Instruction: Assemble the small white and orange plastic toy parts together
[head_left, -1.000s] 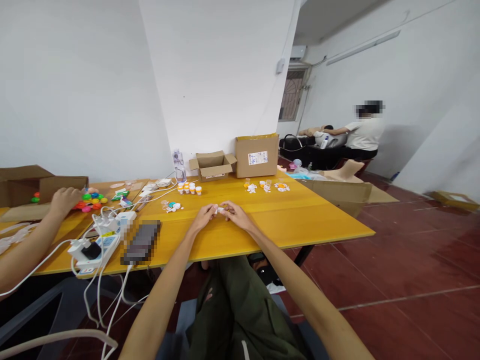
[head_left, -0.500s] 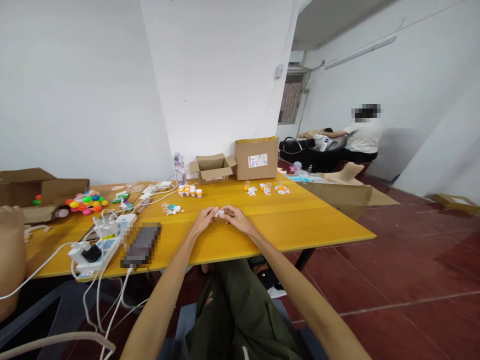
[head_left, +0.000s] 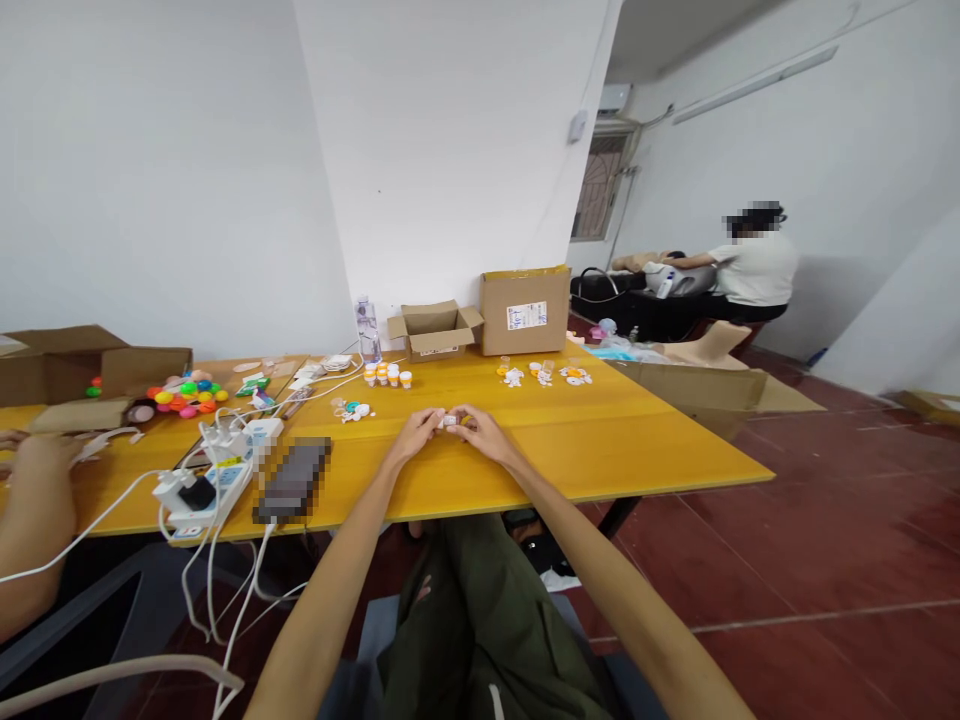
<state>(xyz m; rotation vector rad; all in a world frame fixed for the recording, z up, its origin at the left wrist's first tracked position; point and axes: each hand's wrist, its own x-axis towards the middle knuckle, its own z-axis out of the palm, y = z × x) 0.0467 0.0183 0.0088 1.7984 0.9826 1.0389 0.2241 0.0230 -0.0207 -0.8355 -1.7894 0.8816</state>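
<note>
My left hand (head_left: 414, 436) and my right hand (head_left: 480, 434) meet over the middle of the yellow table (head_left: 600, 450). Between their fingertips they pinch one small white piece (head_left: 449, 421); its shape is too small to make out. Both wrists rest on the tabletop. A little beyond my hands lie small white and teal parts (head_left: 352, 410), a row of small orange-capped bottles (head_left: 387, 375) and a scatter of white and orange pieces (head_left: 541, 374).
Two cardboard boxes (head_left: 525, 310) stand at the table's far edge beside a water bottle (head_left: 365, 330). A power strip with chargers (head_left: 208, 482) and a dark phone (head_left: 294, 478) lie left. Another person's arm (head_left: 34, 490) rests far left near colourful balls (head_left: 184, 397). A seated person (head_left: 754, 270) works at the back right.
My hands stay together on the small piece. The neighbour's hand has drawn back from the colourful balls toward the table's left edge. The view has shifted slightly.
</note>
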